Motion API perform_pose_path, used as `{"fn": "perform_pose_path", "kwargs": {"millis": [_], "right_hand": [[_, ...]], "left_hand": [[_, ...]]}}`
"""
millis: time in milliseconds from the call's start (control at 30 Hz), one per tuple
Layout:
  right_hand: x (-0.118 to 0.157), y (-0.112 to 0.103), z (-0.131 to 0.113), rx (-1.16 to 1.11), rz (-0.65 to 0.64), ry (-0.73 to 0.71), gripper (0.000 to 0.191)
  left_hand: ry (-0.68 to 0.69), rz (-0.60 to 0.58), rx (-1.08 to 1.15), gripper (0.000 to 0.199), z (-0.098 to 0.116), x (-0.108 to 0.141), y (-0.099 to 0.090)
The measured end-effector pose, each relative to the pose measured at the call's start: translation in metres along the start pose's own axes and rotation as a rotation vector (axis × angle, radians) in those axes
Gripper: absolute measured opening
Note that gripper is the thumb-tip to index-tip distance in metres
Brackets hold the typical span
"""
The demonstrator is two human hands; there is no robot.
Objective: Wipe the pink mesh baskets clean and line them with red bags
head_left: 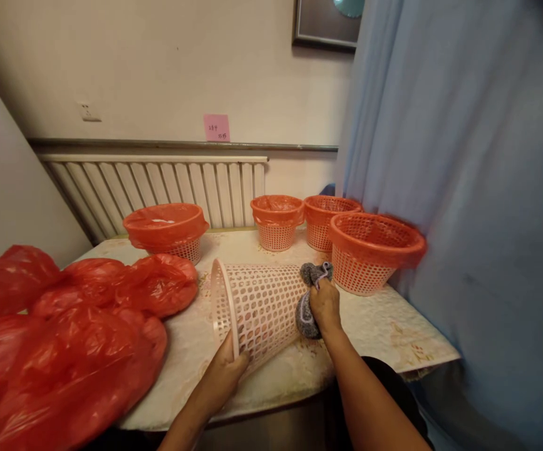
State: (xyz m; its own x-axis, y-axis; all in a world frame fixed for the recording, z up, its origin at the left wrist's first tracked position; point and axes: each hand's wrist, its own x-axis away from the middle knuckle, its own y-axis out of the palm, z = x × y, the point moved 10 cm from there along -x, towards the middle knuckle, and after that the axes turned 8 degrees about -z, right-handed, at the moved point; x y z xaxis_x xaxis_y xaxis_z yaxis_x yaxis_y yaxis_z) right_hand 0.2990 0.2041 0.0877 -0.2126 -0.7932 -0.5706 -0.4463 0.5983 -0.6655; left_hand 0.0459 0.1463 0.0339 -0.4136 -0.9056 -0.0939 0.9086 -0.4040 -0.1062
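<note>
A pale pink perforated plastic wastebasket [266, 307] lies tipped on its side over the table, its open mouth facing left. My left hand [227, 369] grips the near part of its rim, thumb on the outside and the other fingers partly hidden. At the basket's base, my right hand [325, 304] is closed around a bunched dark grey cloth [307, 316] with a light edge. The cloth presses against the bottom end of the basket. Part of the base is hidden behind the cloth and hand.
Red plastic bags [87, 338] are heaped on the left of the cloth-covered table [407, 341]. Red-lined baskets stand at the back: one on the left [186, 250], several on the right [362, 272]. A radiator [181, 188] runs behind; a blue curtain [478, 188] hangs at right.
</note>
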Motion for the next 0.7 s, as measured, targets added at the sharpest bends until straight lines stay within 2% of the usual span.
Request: {"fn": "perform_pose_path", "kwargs": {"millis": [67, 133, 200, 267, 333, 433, 567, 700], "right_hand": [[0.003, 0.001, -0.005, -0.005, -0.001, -0.003, 0.028], [0.011, 0.003, -0.025, -0.031, -0.014, -0.057, 0.03], [0.026, 0.003, -0.059, -0.103, -0.032, -0.199, 0.037], [0.048, 0.002, -0.103, -0.205, -0.062, -0.413, 0.046], [0.074, 0.001, -0.143, -0.279, -0.103, -0.599, 0.046], [0.1, -0.006, -0.176, -0.333, -0.097, -0.756, 0.039], [0.098, -0.006, -0.177, -0.303, -0.086, -0.767, 0.031], [0.063, 0.0, -0.141, -0.253, -0.1, -0.611, 0.037]], "left_hand": [[0.005, -0.01, 0.014, 0.059, 0.0, -0.001, -0.002], [0.011, -0.01, 0.023, 0.058, 0.0, -0.002, -0.004], [0.015, -0.02, 0.047, 0.058, 0.0, -0.003, -0.005], [0.024, -0.029, 0.078, 0.057, 0.002, -0.004, -0.003], [0.031, -0.028, 0.067, 0.054, 0.005, -0.003, -0.001], [0.03, 0.011, -0.02, 0.052, 0.008, 0.001, -0.001], [0.007, -0.004, -0.06, 0.046, 0.0, 0.006, 0.001], [0.002, -0.052, -0.061, 0.045, -0.015, 0.01, 0.007]]}}
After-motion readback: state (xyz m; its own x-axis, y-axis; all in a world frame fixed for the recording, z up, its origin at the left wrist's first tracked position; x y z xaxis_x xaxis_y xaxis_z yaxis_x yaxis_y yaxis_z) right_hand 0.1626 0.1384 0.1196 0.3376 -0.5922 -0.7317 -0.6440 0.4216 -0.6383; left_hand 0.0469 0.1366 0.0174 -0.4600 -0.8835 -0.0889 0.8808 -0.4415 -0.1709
